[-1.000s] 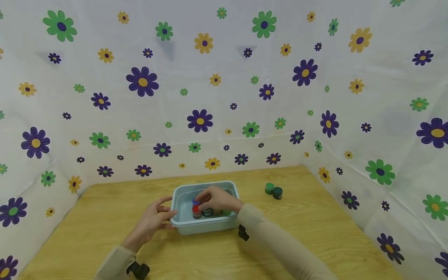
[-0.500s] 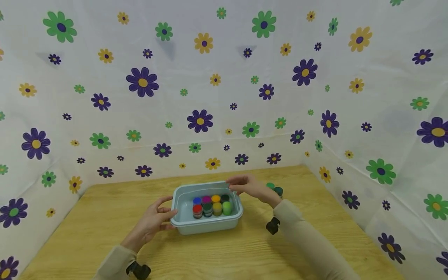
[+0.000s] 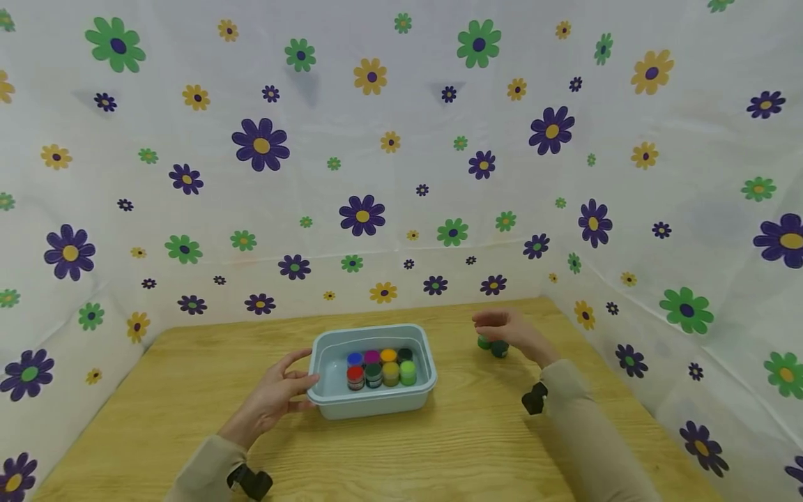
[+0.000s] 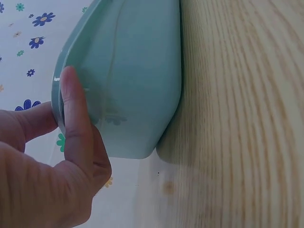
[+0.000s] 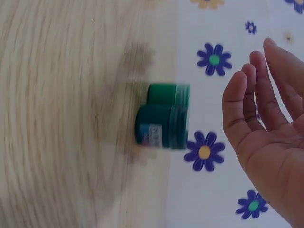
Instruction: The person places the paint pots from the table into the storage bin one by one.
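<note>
My left hand (image 3: 276, 396) grips the left end of a light blue plastic bin (image 3: 376, 404), its thumb and fingers on either side of the rim, as the left wrist view shows. Inside the bin, two rows of small paint jars stand together, among them a red one (image 3: 355, 377), a yellow one (image 3: 391, 374) and a light green one (image 3: 408, 373). To the right of the bin, my right hand (image 3: 513, 331) hovers over a green paint jar (image 5: 161, 94) and a dark teal paint jar (image 5: 154, 126) standing side by side. Its fingers are loosely bent and hold nothing.
The bin and jars stand on a wood-grain table (image 3: 351, 460). White sheeting (image 3: 401, 167) printed with flowers rises behind the table and along both sides. Each wrist carries a small black camera (image 3: 534, 399).
My right hand has left the bin, where it was over the jars, and moved right to above the two green jars. My left hand stays at the bin's left end.
</note>
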Demonstrator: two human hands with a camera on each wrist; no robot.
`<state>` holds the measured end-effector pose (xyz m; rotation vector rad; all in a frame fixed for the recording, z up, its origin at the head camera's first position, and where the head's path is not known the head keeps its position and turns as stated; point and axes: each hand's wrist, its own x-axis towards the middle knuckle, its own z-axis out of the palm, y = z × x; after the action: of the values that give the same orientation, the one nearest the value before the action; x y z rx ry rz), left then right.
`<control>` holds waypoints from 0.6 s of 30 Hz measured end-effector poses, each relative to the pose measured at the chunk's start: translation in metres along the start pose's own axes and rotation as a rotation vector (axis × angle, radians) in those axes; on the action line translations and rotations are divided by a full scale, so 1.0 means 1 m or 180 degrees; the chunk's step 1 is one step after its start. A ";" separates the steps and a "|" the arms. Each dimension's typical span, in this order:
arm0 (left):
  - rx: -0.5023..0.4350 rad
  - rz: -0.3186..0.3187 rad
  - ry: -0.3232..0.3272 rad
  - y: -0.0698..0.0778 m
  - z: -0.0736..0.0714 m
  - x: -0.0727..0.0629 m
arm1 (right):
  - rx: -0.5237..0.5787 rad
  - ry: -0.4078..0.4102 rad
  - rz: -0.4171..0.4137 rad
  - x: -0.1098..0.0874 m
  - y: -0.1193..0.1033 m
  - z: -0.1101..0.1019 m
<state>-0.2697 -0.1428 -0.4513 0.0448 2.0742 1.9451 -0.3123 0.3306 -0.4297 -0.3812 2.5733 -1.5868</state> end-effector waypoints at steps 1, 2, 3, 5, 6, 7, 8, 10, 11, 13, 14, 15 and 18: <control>0.0006 0.0001 -0.0007 0.001 0.001 0.000 | -0.0067 0.0030 -0.0010 -0.002 0.003 -0.004; 0.0013 0.0000 -0.0009 0.001 0.001 0.001 | -0.0121 0.0071 0.0005 -0.003 0.006 -0.008; 0.0020 -0.0001 -0.0010 0.002 0.002 0.001 | -0.0176 0.0099 0.0004 -0.005 0.008 -0.011; 0.0026 -0.0001 -0.0013 0.002 0.003 0.001 | -0.0317 0.0144 -0.0002 -0.007 0.013 -0.016; 0.0032 -0.0001 -0.0014 0.002 0.004 0.001 | -0.0365 0.0147 -0.0011 -0.008 0.016 -0.018; 0.0035 -0.0004 -0.0010 0.002 0.004 0.001 | -0.0395 0.0146 -0.0022 -0.009 0.019 -0.019; 0.0039 -0.0005 -0.0006 0.002 0.005 0.001 | -0.0399 0.0159 0.0009 -0.009 0.022 -0.021; 0.0041 0.0000 0.0003 0.001 0.006 0.001 | -0.0423 0.0174 0.0019 -0.009 0.028 -0.024; 0.0039 0.0002 0.0009 0.000 0.006 0.001 | -0.0435 0.0173 0.0025 -0.009 0.031 -0.026; 0.0039 0.0005 -0.0004 0.000 0.006 0.002 | -0.0471 0.0183 0.0069 -0.009 0.035 -0.027; 0.0044 0.0011 -0.0018 -0.001 0.005 0.003 | -0.0509 0.0195 0.0120 -0.009 0.037 -0.026; 0.0050 0.0020 -0.0022 -0.001 0.004 0.003 | -0.0544 0.0205 0.0162 -0.008 0.037 -0.025; 0.0066 0.0030 0.0035 -0.002 -0.001 0.001 | -0.0640 0.0123 0.0208 -0.002 0.036 -0.020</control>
<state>-0.2710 -0.1438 -0.4532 0.0484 2.1051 1.9338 -0.3200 0.3641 -0.4531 -0.2808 2.7534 -1.3319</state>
